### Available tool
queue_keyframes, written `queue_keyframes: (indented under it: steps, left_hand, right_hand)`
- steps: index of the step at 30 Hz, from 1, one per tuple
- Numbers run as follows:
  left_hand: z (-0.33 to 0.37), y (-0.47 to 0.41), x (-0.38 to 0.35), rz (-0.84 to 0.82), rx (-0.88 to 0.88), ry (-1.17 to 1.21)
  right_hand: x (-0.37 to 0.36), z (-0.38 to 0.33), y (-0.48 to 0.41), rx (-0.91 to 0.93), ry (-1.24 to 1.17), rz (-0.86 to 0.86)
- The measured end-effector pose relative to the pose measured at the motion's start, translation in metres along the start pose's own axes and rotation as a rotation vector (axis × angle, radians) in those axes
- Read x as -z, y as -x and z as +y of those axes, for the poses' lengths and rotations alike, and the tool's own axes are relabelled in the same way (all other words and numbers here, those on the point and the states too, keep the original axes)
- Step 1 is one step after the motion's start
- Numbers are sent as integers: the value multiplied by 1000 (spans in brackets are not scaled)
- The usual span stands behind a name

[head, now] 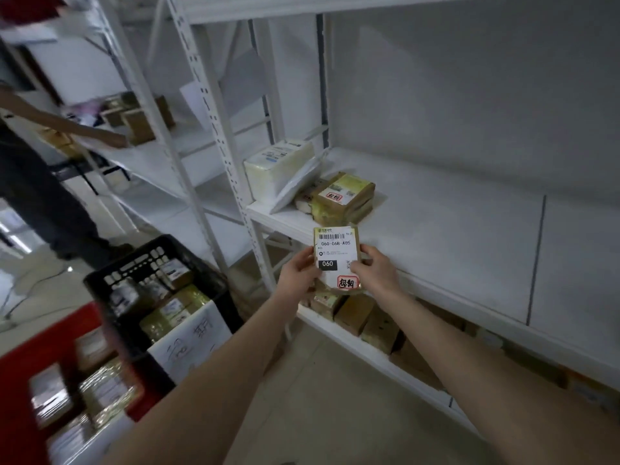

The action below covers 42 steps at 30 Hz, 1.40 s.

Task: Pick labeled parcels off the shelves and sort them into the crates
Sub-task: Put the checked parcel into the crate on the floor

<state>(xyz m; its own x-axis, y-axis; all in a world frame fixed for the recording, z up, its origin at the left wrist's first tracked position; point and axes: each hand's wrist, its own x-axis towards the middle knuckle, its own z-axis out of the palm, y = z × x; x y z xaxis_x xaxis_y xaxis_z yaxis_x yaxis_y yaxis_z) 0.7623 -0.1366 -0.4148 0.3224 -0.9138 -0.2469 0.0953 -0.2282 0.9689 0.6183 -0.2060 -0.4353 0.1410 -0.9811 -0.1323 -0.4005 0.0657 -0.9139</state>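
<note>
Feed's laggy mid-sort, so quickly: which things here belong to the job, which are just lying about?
Job: labelled parcel, held by left hand and right hand; shelf parcels; black crate; red crate.
Lying about: another person, reaching into neighbouring rack.

We see left hand (pixel 299 272) and right hand (pixel 375 272) pinching one labeled parcel (pixel 336 258) before white shelf (pixel 436 229); black crate (pixel 161 283) lower left.

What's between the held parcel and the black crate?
Head view: the left hand, whose fingers grip the parcel by its left edge, then the white rack upright, which stands just short of the black crate.
</note>
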Motion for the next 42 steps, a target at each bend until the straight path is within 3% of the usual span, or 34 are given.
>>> queue_keyframes:
  steps: [12, 26, 35, 42]
  left_hand:
    - [-71, 52, 174, 270, 140, 84]
    - [-170, 103, 490, 590, 297, 253]
    - [-220, 93, 585, 726, 433, 365]
    - [-252, 35, 638, 797, 537, 368]
  right_hand:
    - [-193, -10, 41, 15, 101, -342]
    - [-531, -40, 132, -30, 263, -692]
    - [-653, -36, 135, -66, 369, -887]
    - [-743, -20, 96, -82, 442, -957]
